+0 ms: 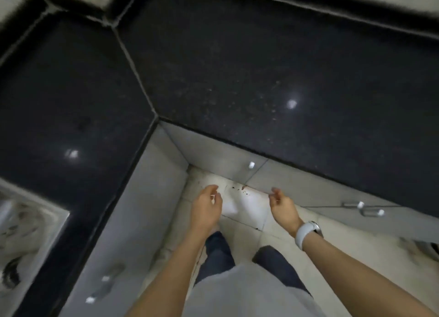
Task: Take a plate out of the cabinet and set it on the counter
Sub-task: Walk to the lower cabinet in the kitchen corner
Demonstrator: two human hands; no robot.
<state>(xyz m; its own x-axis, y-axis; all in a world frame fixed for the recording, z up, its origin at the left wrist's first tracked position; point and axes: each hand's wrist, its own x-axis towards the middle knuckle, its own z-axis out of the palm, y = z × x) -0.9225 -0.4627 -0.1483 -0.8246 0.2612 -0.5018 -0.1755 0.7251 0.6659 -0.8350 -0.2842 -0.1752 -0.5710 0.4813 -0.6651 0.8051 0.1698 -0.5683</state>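
Observation:
A black speckled counter (pixel 237 67) wraps around an inner corner in front of me. Grey cabinet doors (pixel 285 181) run below its edge, all closed, with metal handles (pixel 363 208). My left hand (pixel 205 206) hangs low in front of the corner, fingers loosely curled and holding nothing. My right hand (pixel 282 205) is a little to the right, close to the grey door fronts, fingers apart and empty; a white watch (pixel 306 232) sits on that wrist. No plate is in view.
A steel sink (pixel 26 226) is set into the counter at the lower left. More cabinet handles (pixel 104 286) show on the left run of doors. Light floor tiles (pixel 247 205) lie under my hands, with my legs below.

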